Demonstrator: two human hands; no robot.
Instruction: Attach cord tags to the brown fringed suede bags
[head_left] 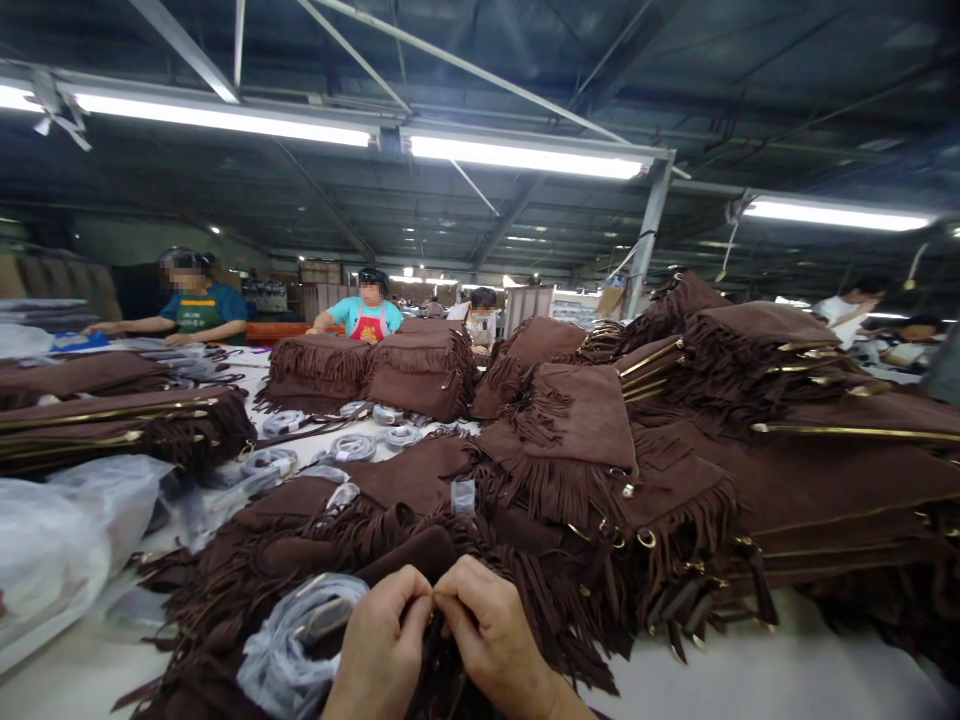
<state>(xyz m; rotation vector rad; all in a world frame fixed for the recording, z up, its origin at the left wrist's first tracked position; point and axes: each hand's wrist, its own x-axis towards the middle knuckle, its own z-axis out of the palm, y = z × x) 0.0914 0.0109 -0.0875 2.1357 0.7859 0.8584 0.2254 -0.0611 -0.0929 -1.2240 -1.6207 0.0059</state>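
Close together at the bottom centre, my left hand (pixel 386 630) and my right hand (pixel 487 625) meet at their fingertips. Both are closed in a pinch on a small part, perhaps metal, that the fingers mostly hide. Beneath them lies a dark brown fringed bag (pixel 277 540). A coiled strap in clear plastic wrap (pixel 296 645) rests on the bag, just left of my left hand. Long brown fringe spreads out to the right of my right hand.
Stacks of brown fringed bags with gold zips (pixel 765 360) rise at the right; more bags (pixel 112 420) lie at the left. Wrapped coiled straps (pixel 352 447) dot the white table (pixel 697 670). Clear plastic bags (pixel 67 540) sit at left. Co-workers (pixel 202 310) stand beyond the table.
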